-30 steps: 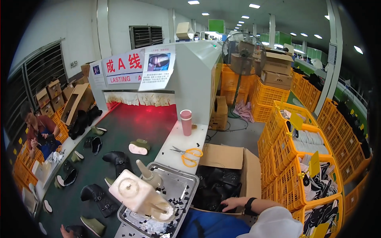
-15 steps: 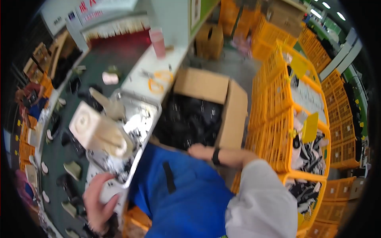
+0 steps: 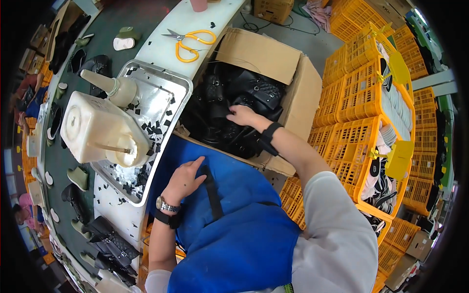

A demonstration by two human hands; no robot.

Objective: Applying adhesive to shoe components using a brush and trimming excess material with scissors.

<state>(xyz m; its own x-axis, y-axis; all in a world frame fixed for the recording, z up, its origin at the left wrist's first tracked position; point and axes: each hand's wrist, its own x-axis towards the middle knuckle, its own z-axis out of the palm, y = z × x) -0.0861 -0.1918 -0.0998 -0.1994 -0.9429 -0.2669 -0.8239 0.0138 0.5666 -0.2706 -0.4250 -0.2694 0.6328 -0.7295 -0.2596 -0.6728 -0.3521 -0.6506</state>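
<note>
Notably, the boots (image 3: 259, 90) lie around and beyond your nearer right hand (image 3: 244, 116), grip indeterminable. Your left hand (image 3: 183, 179) lies near-left, fingers spread, empty.

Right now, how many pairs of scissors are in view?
1: the orange-handled scissors lie on the white ledge, left of the open cardboard box where the right hand touches black buckled boots. Others may be hidden underneath.

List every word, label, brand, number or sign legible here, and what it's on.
Carton, top right: short dark print, small; not copied out here.
White jug: faint mark, too unclear to read.
Yellow tag on the crates: no writing I can make out.
Black boots by the right hand: no readable print.
</note>
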